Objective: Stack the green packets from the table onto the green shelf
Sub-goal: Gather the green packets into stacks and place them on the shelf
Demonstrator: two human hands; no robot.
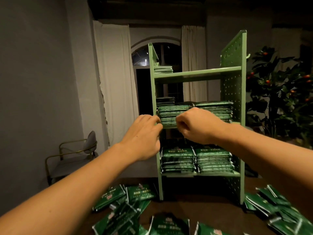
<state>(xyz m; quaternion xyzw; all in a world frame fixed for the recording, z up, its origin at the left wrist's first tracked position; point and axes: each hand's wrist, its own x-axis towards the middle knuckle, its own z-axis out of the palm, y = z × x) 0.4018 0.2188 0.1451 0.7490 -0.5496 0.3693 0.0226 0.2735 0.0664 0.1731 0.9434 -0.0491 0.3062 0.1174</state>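
- Hands both up at the middle tier of the green shelf (198, 74), which stands on the dark table (194, 207).
- Left hand (144, 136): fingers reach onto the left end of the middle-tier stack (172, 112) at 12 o'clock from the knuckles; fingertips hidden behind the shelf's left upright, so cannot tell whether it grips a packet or only touches.
- Right hand (198, 126): fingers curled into a fist in front of the same stack, thumb toward 9 o'clock; cannot tell if anything is pinched inside.
- Second middle-tier stack (218, 109) sits at 2 o'clock from the right hand, against the perforated side panel.
- Bottom tier: two full stacks (196, 160) side by side, touching.
- Top tier: short stack (163, 69) at the left end.
- Loose green packets (125, 200) scattered on the table at 7 o'clock from the shelf; another heap (274, 209) at 4 o'clock.
- Chair (72, 156) at 9 o'clock, plant (279, 92) at 3 o'clock of the shelf.
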